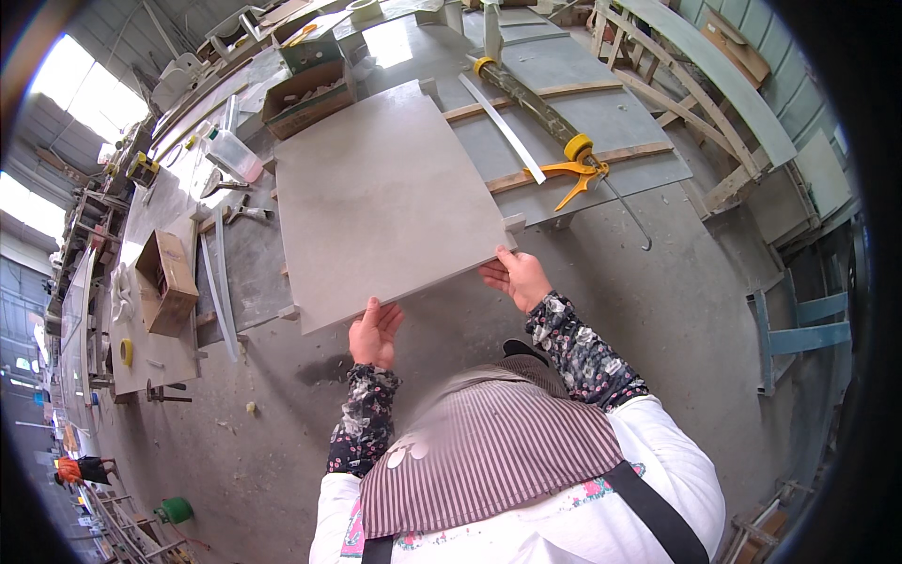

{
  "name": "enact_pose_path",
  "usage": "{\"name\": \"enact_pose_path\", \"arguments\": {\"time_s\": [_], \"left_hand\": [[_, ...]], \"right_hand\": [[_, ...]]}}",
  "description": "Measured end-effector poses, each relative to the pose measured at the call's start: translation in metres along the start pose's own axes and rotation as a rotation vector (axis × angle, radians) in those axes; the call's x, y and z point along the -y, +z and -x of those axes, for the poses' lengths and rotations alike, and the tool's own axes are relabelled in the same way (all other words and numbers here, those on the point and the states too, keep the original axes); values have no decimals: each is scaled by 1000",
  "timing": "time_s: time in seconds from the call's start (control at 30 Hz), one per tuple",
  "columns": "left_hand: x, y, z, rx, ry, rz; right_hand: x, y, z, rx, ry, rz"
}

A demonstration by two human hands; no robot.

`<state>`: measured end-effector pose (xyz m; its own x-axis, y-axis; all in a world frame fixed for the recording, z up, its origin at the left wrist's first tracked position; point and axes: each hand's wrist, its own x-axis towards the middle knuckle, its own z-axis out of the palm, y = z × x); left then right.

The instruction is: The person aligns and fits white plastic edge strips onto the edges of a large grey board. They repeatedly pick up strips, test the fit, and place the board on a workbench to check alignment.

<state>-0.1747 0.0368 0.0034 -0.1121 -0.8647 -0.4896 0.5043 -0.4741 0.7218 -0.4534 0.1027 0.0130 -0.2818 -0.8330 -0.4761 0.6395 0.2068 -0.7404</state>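
Observation:
A large grey rectangular panel (385,197) lies tilted across the worktable, its near edge jutting toward me. At that edge, my left hand (376,336) has its thumb against the rim near the left corner, fingers curled below. My right hand (519,279) grips the same edge near the right corner, thumb on top and fingers underneath. Parts of the fingers are hidden by the panel. Small light blocks stick out at its corners, one of them a block (514,223) beside the right hand.
To the panel's right lie a caulking gun (536,108) with an orange handle, a white strip (503,127) and wooden battens (583,164). On the left are a box of scraps (310,99), a clear bottle (232,153), scrapers (249,213) and a cardboard box (167,282). Wooden frames (695,113) stand far right.

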Motion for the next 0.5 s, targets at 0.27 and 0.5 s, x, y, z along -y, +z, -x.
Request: {"name": "enact_pose_path", "arguments": {"time_s": [0.27,0.5], "left_hand": [[-9,-17,3,112,-48,-107],[0,-10,6,92,-37,-108]], "right_hand": [[-4,-4,-5,-9,2,37],[-5,-2,-4,-58,9,51]]}}
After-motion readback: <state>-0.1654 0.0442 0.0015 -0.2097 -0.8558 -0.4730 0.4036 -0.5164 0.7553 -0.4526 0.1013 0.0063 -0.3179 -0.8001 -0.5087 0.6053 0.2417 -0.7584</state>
